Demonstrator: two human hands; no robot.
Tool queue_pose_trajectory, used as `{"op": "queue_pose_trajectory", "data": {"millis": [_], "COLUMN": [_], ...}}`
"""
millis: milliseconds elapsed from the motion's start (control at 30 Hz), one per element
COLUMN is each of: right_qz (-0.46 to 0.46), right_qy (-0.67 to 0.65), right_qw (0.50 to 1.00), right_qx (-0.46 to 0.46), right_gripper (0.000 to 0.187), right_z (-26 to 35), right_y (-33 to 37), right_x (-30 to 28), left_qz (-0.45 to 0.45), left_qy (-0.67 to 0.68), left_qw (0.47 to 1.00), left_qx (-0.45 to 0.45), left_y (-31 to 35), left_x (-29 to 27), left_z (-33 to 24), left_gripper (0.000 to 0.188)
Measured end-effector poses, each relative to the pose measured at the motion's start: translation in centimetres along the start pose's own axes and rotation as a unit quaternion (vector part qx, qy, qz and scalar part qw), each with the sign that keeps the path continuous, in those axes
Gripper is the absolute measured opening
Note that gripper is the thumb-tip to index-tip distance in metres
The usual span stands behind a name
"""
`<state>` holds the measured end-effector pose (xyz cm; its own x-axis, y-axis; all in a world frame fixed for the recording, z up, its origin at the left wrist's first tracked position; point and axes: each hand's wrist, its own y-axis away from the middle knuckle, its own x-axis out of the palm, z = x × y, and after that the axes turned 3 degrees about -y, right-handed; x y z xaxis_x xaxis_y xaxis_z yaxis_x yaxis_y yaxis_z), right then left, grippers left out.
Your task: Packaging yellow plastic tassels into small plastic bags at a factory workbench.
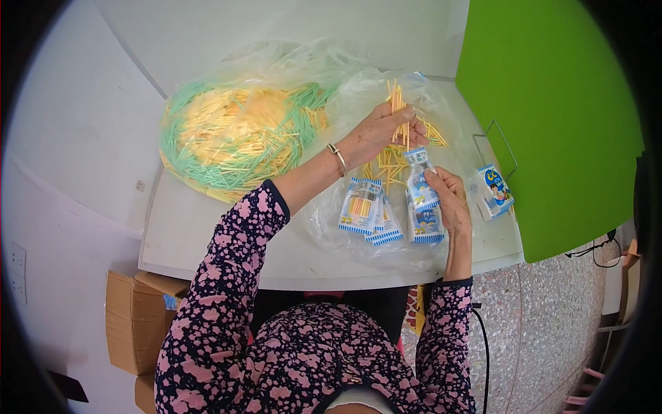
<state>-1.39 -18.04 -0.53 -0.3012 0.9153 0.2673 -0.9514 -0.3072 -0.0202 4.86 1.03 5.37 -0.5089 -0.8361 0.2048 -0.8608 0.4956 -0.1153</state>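
My left hand (393,127) is closed round a small bundle of thin yellow and orange sticks (396,96), held upright over a clear plastic bag. Just below it, my right hand (449,195) grips a small blue-and-white packet (420,181), its top close under the lower ends of the sticks. More yellow sticks (389,165) lie loose on the clear bag (338,221) beneath my hands. Several similar packets (360,205) rest on that bag to the left, one with sticks showing through its window. Another packet (425,225) lies partly under the one I hold.
A large clear bag full of yellow and green sticks (241,138) covers the table's left side. At the right, a packet (495,191) leans by a wire stand (503,148) against the green panel (552,124). A cardboard box (131,321) stands below the white table (200,255) at left.
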Motion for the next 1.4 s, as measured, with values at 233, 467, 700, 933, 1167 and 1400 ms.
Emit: {"op": "queue_pose_trajectory", "data": {"millis": [233,467,700,933,1167,1400], "right_qz": [-0.041,-0.044,-0.041,-0.023,-0.004,0.008], "right_qy": [0.014,0.020,-0.008,0.008,0.013,0.054], "right_qw": [0.999,0.998,0.998,0.999,1.000,0.998], "right_qx": [-0.013,-0.047,-0.038,-0.040,-0.022,-0.040], "right_gripper": [0.014,0.013,0.018,0.020,0.022,0.020], "right_z": [-0.1,-1.8,-1.8,-2.0,-1.5,-1.5], "right_y": [0.0,-0.9,-0.3,-0.1,0.4,0.8], "right_x": [1.5,0.8,1.3,0.4,0.9,0.5], "left_qz": [-0.024,-0.024,-0.048,-0.043,-0.035,-0.043], "left_qy": [-0.022,-0.029,-0.023,-0.026,-0.007,-0.018], "left_qw": [0.999,0.999,0.999,0.999,0.999,0.999], "left_qx": [-0.008,-0.019,0.002,0.004,0.010,0.018], "left_y": [0.6,1.4,1.8,1.9,2.1,2.0], "left_x": [0.2,1.0,0.7,0.7,1.4,1.1], "left_z": [0.2,0.5,0.5,0.4,0.4,0.3], "left_gripper": [0.031,0.031,0.030,0.032,0.033,0.032]}}
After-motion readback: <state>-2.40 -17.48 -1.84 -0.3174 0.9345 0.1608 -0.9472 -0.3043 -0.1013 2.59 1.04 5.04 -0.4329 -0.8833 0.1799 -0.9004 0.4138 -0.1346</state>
